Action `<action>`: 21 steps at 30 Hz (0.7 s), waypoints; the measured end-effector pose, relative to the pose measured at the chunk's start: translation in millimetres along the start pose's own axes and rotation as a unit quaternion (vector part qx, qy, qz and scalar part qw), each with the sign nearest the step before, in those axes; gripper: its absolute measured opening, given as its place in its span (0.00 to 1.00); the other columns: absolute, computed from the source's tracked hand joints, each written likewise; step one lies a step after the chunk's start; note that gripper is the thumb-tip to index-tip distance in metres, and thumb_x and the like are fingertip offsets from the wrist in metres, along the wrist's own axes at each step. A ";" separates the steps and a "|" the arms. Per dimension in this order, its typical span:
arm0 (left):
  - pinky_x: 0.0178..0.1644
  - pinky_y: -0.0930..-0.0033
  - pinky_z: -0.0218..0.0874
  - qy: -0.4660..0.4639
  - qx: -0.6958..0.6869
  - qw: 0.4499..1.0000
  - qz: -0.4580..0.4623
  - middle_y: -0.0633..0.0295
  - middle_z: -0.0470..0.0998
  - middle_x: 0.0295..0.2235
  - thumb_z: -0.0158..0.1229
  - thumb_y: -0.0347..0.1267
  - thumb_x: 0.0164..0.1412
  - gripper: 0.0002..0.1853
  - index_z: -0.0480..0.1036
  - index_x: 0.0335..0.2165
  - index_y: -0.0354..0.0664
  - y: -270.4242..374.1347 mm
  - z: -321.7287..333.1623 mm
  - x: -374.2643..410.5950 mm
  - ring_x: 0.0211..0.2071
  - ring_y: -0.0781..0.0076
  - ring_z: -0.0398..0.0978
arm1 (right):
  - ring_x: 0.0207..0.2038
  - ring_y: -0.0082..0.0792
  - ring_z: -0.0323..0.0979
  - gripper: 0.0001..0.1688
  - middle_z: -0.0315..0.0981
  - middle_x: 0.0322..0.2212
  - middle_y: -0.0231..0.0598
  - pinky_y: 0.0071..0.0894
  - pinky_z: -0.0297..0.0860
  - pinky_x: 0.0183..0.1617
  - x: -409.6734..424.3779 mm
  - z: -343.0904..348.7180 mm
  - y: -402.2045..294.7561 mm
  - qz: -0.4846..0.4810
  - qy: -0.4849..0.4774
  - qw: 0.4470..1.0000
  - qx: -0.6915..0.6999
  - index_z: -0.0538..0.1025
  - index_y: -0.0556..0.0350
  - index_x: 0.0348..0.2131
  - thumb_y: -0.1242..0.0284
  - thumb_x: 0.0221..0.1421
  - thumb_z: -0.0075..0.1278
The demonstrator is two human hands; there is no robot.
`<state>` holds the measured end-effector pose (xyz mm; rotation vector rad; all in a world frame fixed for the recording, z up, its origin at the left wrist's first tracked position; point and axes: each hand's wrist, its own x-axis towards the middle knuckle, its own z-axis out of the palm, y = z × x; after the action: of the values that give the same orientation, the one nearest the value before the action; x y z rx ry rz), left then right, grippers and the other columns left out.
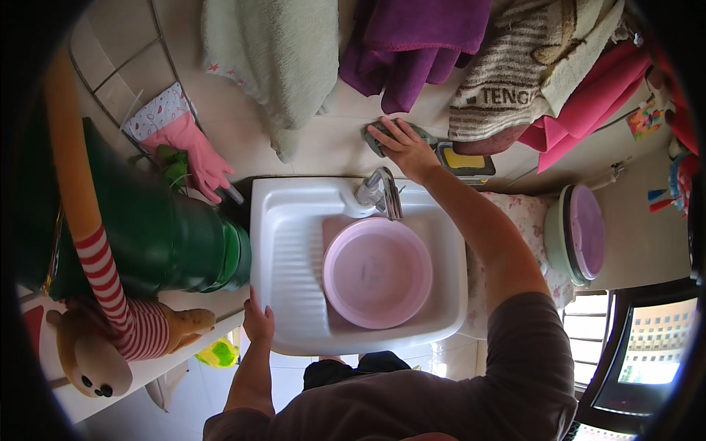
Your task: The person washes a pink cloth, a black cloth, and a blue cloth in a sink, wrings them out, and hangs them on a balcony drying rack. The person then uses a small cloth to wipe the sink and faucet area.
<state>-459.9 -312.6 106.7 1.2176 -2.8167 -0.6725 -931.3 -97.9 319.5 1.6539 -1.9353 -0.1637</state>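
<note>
My right hand (407,149) reaches past the faucet (389,193) to the tiled wall, fingers spread over a grey-green item (372,142), perhaps a cloth or a soap dish. The palm hides most of it, so I cannot see whether the fingers grip. At the left rim of the white sink (287,264), my left hand (258,321) rests with thumb and forefinger apart, holding nothing. A round pink basin (377,273) stands inside the sink, under the faucet's spout. Just right of my right hand, a yellow sponge (463,159) sits in a dark holder (488,166).
Towels hang above: pale green (298,49), purple (424,44) and striped brown (496,82). Pink rubber gloves (185,143) hang above a green barrel-like container (182,242). A plush toy (146,331) is at left. Stacked basins (584,231) lean right.
</note>
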 end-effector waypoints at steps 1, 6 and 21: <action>0.43 0.53 0.66 0.007 -0.001 1.000 0.009 0.48 0.66 0.46 0.57 0.31 0.51 0.42 0.46 0.62 0.54 0.0 -0.3 0.1 0.44 0.48 0.70 | 0.64 0.39 0.46 0.17 0.52 0.60 0.31 0.42 0.51 0.66 4.7 -5.0 5.8 -0.035 -0.018 0.999 -0.019 0.77 0.50 0.41 0.71 0.49 0.49; 0.43 0.53 0.66 0.006 -0.012 1.000 0.002 0.48 0.66 0.46 0.57 0.31 0.51 0.41 0.48 0.62 0.54 1.8 -2.8 -0.4 0.44 0.47 0.70 | 0.47 0.40 0.69 0.15 0.68 0.50 0.36 0.39 0.67 0.46 34.3 -27.1 45.3 0.006 0.102 0.989 0.110 0.78 0.49 0.34 0.73 0.40 0.53; 0.45 0.54 0.68 0.025 -0.003 1.000 -0.010 0.51 0.66 0.51 0.57 0.31 0.51 0.40 0.50 0.60 0.57 5.2 -7.4 -0.3 0.48 0.49 0.69 | 0.52 0.25 0.59 0.03 0.68 0.42 0.19 0.23 0.54 0.52 53.4 51.1 6.5 -0.314 -0.256 0.914 0.029 0.77 0.38 0.18 0.66 0.36 0.52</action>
<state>-462.1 -312.1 115.4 1.2462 -2.7642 -0.6423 -965.7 -160.4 298.9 2.4088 -1.6662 -0.8732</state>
